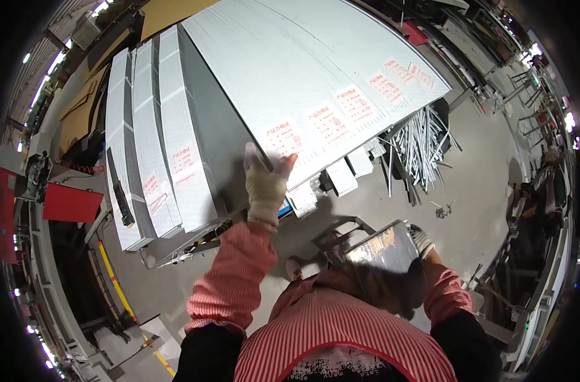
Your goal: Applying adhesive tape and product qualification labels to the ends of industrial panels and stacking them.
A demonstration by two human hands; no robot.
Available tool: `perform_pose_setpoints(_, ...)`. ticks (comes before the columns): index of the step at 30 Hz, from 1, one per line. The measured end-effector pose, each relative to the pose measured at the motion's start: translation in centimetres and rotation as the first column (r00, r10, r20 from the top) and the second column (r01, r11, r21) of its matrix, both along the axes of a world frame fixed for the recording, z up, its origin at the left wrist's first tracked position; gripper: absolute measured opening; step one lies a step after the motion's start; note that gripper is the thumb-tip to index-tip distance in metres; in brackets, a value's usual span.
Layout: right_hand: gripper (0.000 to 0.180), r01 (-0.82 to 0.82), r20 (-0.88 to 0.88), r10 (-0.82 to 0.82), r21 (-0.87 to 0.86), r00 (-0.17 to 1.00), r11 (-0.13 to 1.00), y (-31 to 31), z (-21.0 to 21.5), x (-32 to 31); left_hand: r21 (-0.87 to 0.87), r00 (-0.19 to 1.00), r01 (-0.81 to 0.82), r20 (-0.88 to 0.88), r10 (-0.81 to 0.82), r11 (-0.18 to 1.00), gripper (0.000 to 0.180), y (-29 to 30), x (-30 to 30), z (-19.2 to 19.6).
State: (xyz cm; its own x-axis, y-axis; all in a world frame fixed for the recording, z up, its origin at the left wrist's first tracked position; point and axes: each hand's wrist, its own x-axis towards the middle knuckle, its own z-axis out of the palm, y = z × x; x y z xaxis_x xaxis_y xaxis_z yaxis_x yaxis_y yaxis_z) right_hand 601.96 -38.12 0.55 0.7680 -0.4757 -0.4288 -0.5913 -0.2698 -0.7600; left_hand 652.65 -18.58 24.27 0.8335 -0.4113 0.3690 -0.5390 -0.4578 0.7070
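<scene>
My left hand (pixel 267 184), in a pale glove with a bare fingertip, is at the near left corner of a broad stack of flat white wrapped packages (pixel 302 83). Its thumb and fingers are spread apart at the stack's edge. Low at my right side, my right hand (pixel 421 242), gloved too, grips the side edge of a grey stool-like thing (pixel 385 251) with a worn, shiny top and a dark metal frame. Its fingers are partly hidden behind that edge. Red printed labels mark the packages' near ends.
Left of the broad stack, several long narrow white packages (pixel 175 121) stand on a grey surface (pixel 216 124). Thin pale strips (pixel 420 149) hang in a bundle beyond the stack's right corner. A red box (pixel 72 202) and a yellow-marked rail (pixel 116 280) are at left; frames line the right.
</scene>
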Motion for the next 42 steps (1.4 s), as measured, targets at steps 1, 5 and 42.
perform_pose_setpoints(1,0.031,-0.007,-0.049,0.016,0.166,0.999,0.986,0.5,1.3,2.1,0.010,1.000,-0.021,0.013,0.021,1.000,0.065,-0.4,1.5,-0.1)
perform_pose_setpoints(5,0.030,-0.146,-0.029,0.144,-0.081,0.989,0.986,2.8,2.9,6.0,-0.248,0.752,0.048,-0.629,-0.199,0.967,0.064,-4.5,5.0,-3.2)
perform_pose_setpoints(42,0.044,-0.065,0.106,0.074,-0.089,0.992,0.994,6.9,23.5,23.6,-0.327,0.744,0.043,-0.620,-0.248,0.944,0.098,1.6,-9.1,-5.2)
